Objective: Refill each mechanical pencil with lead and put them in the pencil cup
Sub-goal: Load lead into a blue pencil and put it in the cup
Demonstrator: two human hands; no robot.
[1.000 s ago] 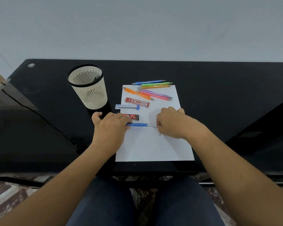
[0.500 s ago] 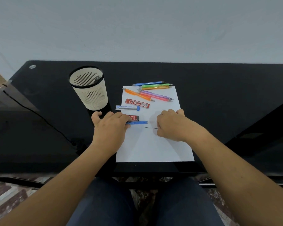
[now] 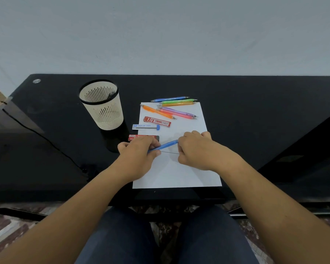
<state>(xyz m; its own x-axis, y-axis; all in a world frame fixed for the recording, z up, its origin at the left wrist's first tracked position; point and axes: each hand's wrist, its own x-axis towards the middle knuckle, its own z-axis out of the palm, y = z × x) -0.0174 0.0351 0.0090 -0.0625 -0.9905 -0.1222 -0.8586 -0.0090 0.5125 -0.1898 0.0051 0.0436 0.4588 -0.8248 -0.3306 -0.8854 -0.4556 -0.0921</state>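
Observation:
My left hand grips a blue mechanical pencil, which slants up to the right until its far end meets my right hand. My right hand's fingers are curled, and a thin black lead runs out from them to the left, just above the white paper and below the pencil. Several coloured mechanical pencils lie at the paper's far edge. The cream slotted pencil cup stands to the left of the paper, with something dark inside it.
A red lead case and a white lead case with a blue cap lie near the paper's left edge. A third red-and-black case is partly under my left hand. The black glass table ends just past the paper's near edge.
The blue pencil lay level, in line with the lead. Its right end has now swung up toward my right hand, leaving the lead below it. Both hands stayed nearly in place.

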